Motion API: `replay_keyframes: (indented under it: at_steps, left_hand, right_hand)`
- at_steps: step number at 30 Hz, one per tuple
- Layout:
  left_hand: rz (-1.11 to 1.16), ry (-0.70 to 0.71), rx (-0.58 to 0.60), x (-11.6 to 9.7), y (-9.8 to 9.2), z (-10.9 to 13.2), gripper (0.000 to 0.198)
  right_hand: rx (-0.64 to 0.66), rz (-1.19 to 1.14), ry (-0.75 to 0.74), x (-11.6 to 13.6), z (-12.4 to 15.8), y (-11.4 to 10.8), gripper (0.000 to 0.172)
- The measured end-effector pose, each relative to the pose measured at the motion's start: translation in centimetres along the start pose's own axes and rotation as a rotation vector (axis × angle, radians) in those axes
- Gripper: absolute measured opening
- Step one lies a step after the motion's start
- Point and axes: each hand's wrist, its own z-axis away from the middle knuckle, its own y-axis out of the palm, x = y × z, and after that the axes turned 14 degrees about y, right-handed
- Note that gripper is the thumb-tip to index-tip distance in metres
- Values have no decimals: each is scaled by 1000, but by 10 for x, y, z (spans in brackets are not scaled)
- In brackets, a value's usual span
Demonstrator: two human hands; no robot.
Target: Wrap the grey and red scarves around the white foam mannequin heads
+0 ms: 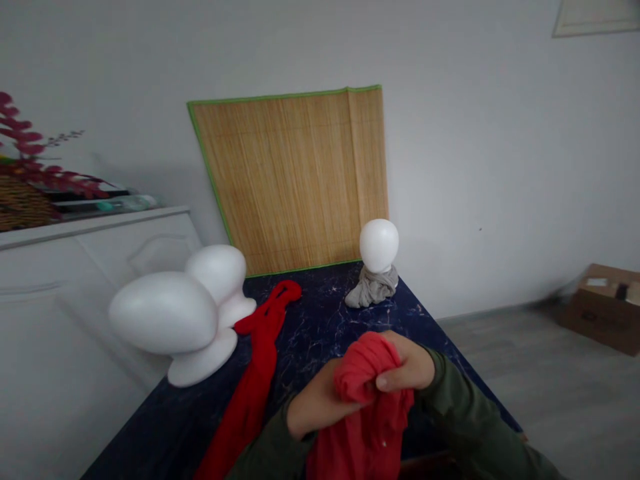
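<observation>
A coral-red cloth (367, 367) is bunched into a rounded fold at its top, and its loose part hangs down toward the bottom edge. My left hand (320, 400) grips the fold from the left, its fingers partly hidden by the cloth. On the right side my right hand (407, 365) is closed on the same fold, thumb pressed near its centre. Left of my hands a brighter red scarf (257, 373) lies along the dark table. Beyond them stands a white mannequin head (379, 245) with a grey scarf (373, 288) around its neck.
Two more white mannequin heads, a near one (165, 312) and a farther one (217, 270), are on the left of the dark blue table (315, 320). A bamboo mat (295, 180) is behind. White cabinets (100, 287) border the left; a cardboard box (603, 310) sits on the floor.
</observation>
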Motion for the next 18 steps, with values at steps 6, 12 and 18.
replay_keyframes:
  at_steps: [6, 12, 18]
  left_hand:
    - [513, -239, -495, -6, -2, 6, 48]
    - [569, -68, -528, 10, -23, 22, 48]
    - [-39, -416, -921, 74, -130, 101, 37]
  right_hand:
    - [-174, -241, -64, -56, -9, 36, 68]
    - [175, -422, 289, -123, -4, 56, 48]
    - [-316, -489, 175, -135, 33, -33, 48]
